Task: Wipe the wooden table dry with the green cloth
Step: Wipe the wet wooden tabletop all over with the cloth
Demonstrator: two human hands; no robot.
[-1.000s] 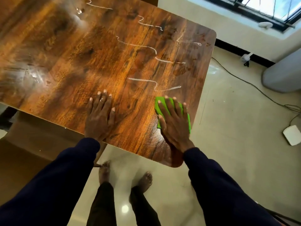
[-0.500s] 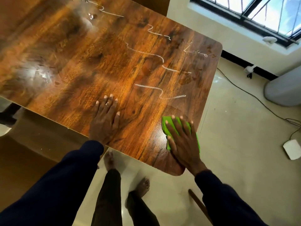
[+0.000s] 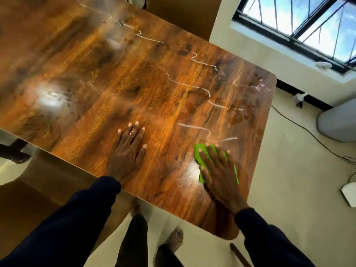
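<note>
On the tabletop (image 3: pixel 92 78), near its right corner:

- Right hand (image 3: pixel 219 174): laid flat, fingers straight and spread, pressed down on the cloth (image 3: pixel 198 153). Nothing is gripped.
- Left hand (image 3: pixel 128 151): laid flat and open on bare wood, fingers close together, well apart from the cloth. One ring (image 3: pixel 132 133) is worn.
- Sleeves (image 3: pixel 77 218): two, dark, covering both arms.
- Cloth: one, green, flattened under the right palm, with its edges seen beside the thumb and little finger. It is placed near the tabletop's right edge, just below the nearest streak (image 3: pixel 192 125).
- Streaks: several thin, wavy pale lines across the right half. The exact count cannot be told.
- Feet (image 3: pixel 175 237): two, bare, seen below the near edge.
- Tabletop: glossy, dark-grained wood with rounded corners. Glare patches are seen at left.
- Room: pale floor (image 3: pixel 289 180), one barred window (image 3: pixel 298 20) at upper right, and one cable (image 3: pixel 308 132) trailed over the floor.
</note>
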